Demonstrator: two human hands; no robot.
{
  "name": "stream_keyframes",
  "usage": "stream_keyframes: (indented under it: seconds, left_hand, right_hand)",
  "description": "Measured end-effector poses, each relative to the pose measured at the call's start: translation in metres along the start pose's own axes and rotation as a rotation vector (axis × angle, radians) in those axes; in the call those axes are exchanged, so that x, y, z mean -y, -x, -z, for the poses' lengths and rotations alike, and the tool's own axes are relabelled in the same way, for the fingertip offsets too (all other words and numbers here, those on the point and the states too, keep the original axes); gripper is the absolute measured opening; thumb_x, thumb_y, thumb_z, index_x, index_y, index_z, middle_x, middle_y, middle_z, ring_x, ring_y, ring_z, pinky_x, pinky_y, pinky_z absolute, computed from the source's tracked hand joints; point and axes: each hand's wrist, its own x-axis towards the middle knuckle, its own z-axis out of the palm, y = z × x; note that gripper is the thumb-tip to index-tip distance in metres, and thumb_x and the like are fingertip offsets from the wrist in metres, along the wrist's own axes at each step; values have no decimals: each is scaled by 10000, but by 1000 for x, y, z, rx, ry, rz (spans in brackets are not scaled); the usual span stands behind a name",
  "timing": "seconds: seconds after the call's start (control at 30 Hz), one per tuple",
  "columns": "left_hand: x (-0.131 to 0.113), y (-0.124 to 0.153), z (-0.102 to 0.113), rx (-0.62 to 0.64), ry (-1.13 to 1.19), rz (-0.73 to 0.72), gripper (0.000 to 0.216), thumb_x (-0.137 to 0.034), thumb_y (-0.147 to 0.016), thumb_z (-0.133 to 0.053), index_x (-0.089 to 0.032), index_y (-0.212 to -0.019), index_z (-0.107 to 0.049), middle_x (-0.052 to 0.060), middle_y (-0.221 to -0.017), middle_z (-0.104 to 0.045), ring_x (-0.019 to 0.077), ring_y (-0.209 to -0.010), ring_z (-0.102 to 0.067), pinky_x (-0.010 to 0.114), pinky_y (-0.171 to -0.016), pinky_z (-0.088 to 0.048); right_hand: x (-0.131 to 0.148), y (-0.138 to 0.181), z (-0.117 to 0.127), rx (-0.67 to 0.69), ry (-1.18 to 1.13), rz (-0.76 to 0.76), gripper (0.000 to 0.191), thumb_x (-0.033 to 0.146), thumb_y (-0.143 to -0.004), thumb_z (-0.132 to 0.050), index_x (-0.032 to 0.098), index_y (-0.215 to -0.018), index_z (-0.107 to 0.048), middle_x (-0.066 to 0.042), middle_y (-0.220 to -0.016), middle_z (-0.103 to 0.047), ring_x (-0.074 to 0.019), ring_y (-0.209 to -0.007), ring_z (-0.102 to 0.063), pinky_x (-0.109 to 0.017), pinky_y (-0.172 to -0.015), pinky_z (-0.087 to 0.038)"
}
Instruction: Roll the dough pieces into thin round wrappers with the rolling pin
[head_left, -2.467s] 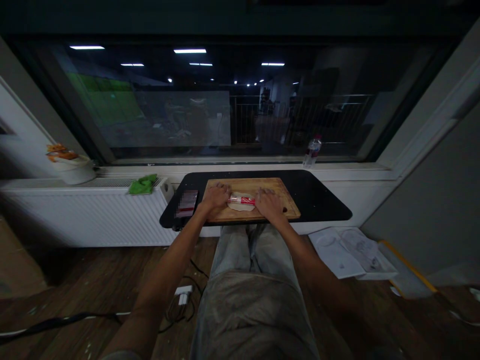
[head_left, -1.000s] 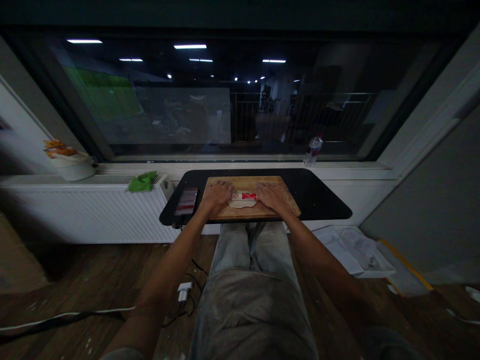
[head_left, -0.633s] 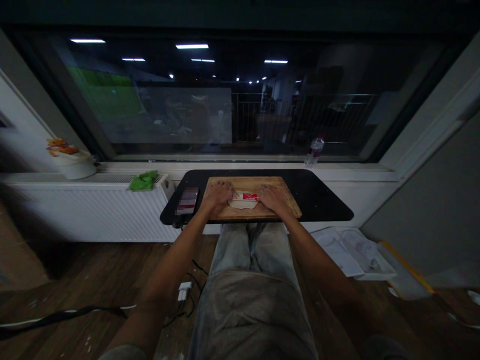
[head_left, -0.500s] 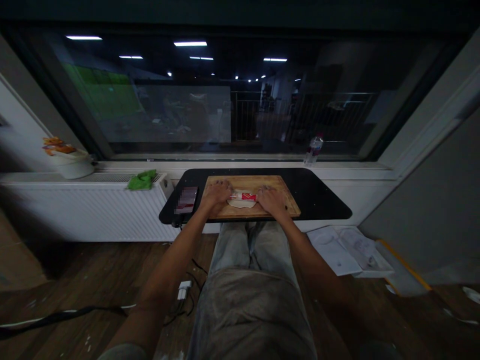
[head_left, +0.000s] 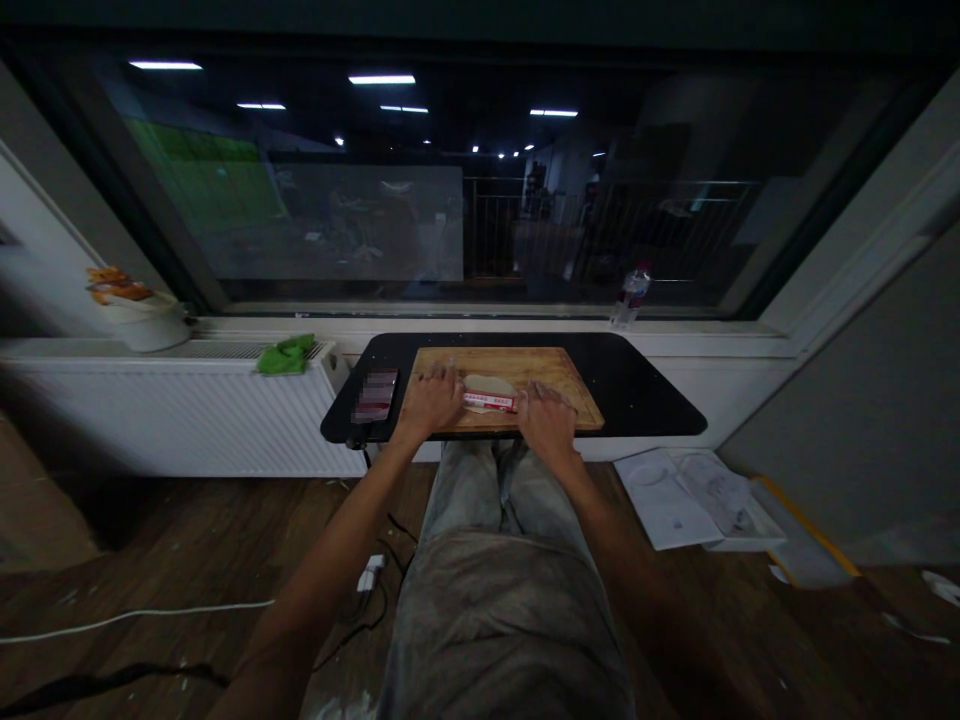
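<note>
A pale, flat round of dough [head_left: 489, 384] lies on a wooden cutting board [head_left: 544, 362]. Across its near part sits a rolling pin [head_left: 489, 401] with a red and white wrapper around its middle. My left hand [head_left: 437, 400] is closed over the pin's left end, fingers curled forward. At the right end, my right hand [head_left: 546, 417] grips in the same way. Both hands hide the pin's tips.
Under the board is a black tabletop [head_left: 645, 400], with a phone [head_left: 376, 395] on its left. A plastic bottle [head_left: 630, 297] stands on the windowsill. A green cloth [head_left: 286, 354] and a white pot [head_left: 146, 322] rest atop the radiator. An opened white box [head_left: 697, 500] lies on the floor.
Both hands have drawn the rolling pin toward me, from the dough's far part to its near part. Its wrapper has turned, and more dough shows beyond it.
</note>
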Motion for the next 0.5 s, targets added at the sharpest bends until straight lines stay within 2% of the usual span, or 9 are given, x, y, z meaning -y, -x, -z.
stream_keyframes:
  seconds: [0.1,0.23,0.33,0.5]
  left_hand:
    - [-4,13,0,-35,16,14,591,-361,-1172,-314,-122,-1678,-505,231,-1593,-661,373,-1542,-573,527,-1276,-426]
    - [-10,23,2,-51,34,62,605,-350,-1180,-276,-96,-1673,-518,231,-1594,-665,371,-1527,-588,510,-1252,-453]
    - [-12,19,4,-33,28,73,593,-345,-1183,-281,-93,-1646,-552,238,-1543,-698,366,-1481,-627,502,-1216,-485]
    - [-9,1,5,3,7,96,568,-367,-1185,-314,-117,-1623,-576,226,-1479,-738,360,-1417,-673,494,-1185,-507]
  right_hand:
    - [-2,1,0,18,-11,22,525,299,-1189,-315,86,-1450,-717,-223,-1463,-751,-309,-1301,-713,-390,-1138,-499]
    - [-4,-9,4,48,-3,56,495,269,-1193,-318,94,-1352,-753,-217,-1363,-791,-300,-1268,-730,-367,-1125,-498]
    - [-5,-21,6,80,15,69,492,270,-1192,-327,104,-1304,-777,-210,-1314,-808,-299,-1238,-747,-356,-1085,-523]
    - [-7,-55,-2,142,51,90,517,250,-1171,-327,111,-1301,-809,-199,-1346,-810,-294,-1244,-760,-360,-1079,-550]
